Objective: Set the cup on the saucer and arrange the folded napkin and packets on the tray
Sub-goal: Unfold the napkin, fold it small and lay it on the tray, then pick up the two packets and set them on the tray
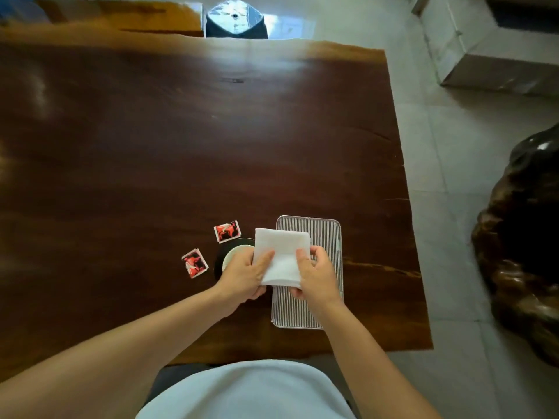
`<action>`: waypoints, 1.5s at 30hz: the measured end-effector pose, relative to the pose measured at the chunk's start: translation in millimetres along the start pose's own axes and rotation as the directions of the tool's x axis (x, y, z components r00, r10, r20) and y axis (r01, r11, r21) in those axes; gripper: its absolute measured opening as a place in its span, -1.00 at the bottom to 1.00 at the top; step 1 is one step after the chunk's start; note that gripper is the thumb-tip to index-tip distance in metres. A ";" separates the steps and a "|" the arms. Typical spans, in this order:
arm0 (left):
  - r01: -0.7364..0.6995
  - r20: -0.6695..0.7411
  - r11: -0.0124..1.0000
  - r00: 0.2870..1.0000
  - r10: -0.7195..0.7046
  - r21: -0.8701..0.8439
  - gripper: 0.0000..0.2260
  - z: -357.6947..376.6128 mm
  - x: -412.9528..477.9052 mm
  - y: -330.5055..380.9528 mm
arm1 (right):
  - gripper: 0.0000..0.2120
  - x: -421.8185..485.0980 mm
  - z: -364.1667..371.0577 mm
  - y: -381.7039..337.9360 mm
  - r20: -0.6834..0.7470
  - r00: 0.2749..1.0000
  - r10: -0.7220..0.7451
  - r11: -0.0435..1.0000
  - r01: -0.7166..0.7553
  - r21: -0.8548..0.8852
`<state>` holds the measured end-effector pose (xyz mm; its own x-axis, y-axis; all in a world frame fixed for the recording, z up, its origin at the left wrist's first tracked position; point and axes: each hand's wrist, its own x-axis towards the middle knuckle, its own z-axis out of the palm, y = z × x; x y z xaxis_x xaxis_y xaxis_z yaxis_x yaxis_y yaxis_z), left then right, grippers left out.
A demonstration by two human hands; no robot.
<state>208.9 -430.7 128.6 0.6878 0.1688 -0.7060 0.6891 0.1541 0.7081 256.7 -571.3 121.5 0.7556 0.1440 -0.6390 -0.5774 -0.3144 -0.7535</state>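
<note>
Here both hands hold the folded white napkin [281, 255] up between them. The left hand [243, 275] pinches its left edge, thumb on top and fingers curled beneath; the right hand [317, 275] grips the right edge the same way, thumb pressed on the cloth. The napkin's far end stretches away from the fingers, and its near edge sits between the two palms.

Under the right hand and reaching out beyond it lies the ribbed, pale tray [323, 234], a rectangle set on the dark wooden table [151, 146]; the napkin overlaps the tray's left side, though whether it touches the tray cannot be told.

Beneath the left hand sits a dark round saucer [219, 261] with a light-coloured cup [234, 252] on it, both largely hidden by the knuckles.

Two red, black and white packets [227, 231] lie on the table off the tray: one just beyond the left hand, near the saucer's far rim, the other packet [194, 263] to the left of that hand, just beside the saucer.
</note>
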 end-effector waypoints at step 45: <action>-0.062 -0.035 0.677 0.991 0.128 0.733 -0.88 58.5 160.8 -12.1 | -0.66 154.2 -67.8 35.7 -0.141 0.986 -0.086 0.683 -0.045 -0.729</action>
<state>324.5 -462.4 5.9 0.7621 0.2211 -0.6086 0.5915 -0.6201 0.5154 373.6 -623.9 6.5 0.8384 0.0366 -0.5438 -0.2026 -0.9053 -0.3733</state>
